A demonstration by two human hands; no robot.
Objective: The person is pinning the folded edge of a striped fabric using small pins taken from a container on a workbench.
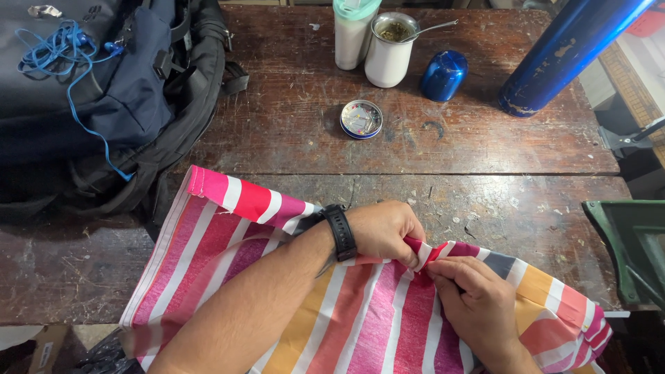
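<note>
Head view: both hands' fingers (424, 255) pinch striped fabric (374, 318) near round tin (361, 119).

Backpack (104, 90), pin tin (361, 119), perhaps thermos (568, 48)

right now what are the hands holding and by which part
Both hands, left hand and right hand, pinch the striped fabric at its folded top edge, fingers meeting at a small fold there.

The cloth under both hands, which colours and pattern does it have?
The cloth has stripes of pink, magenta, red, orange and white, with one grey stripe; the head view shows it.
</note>
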